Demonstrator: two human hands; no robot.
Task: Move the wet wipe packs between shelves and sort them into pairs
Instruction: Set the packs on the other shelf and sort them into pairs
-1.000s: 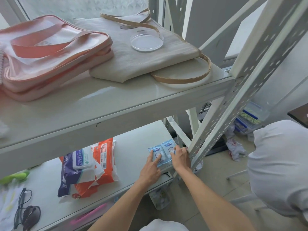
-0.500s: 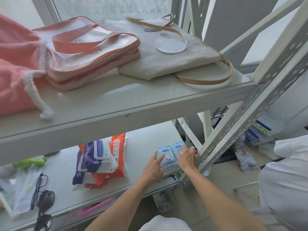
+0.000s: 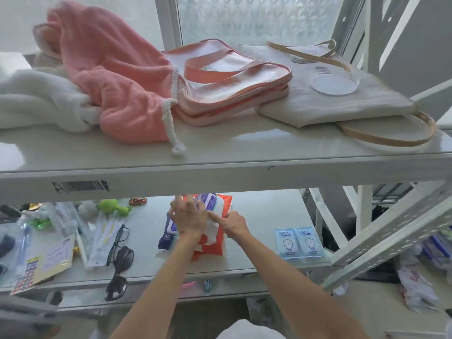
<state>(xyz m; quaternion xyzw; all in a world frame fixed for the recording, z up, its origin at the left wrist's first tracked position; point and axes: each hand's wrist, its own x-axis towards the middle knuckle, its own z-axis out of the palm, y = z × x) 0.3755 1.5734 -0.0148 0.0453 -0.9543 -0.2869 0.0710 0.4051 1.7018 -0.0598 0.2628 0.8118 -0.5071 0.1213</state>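
Observation:
On the lower shelf [image 3: 256, 214], two small light-blue wipe packs [image 3: 299, 243] lie side by side near the right front corner, untouched. A pile of larger wipe packs sits mid-shelf: a purple-and-white pack [image 3: 168, 231] over orange packs [image 3: 210, 245]. My left hand [image 3: 189, 220] rests on top of the pile with fingers spread. My right hand [image 3: 233, 222] touches the pile's right side, index finger pointing left. Whether either hand grips a pack is hidden.
The upper shelf [image 3: 220, 148] holds a pink towel [image 3: 110, 77], a pink-trimmed clear bag [image 3: 232, 79] and a beige tote [image 3: 337, 99]. Glasses [image 3: 118, 243], sunglasses [image 3: 119, 272], a green toy [image 3: 113, 206] and papers crowd the lower shelf's left. A perforated metal brace [image 3: 391, 233] slants at right.
Both hands left the two light-blue packs at the shelf's right corner and moved left onto the purple and orange pile. The view shifted left and up.

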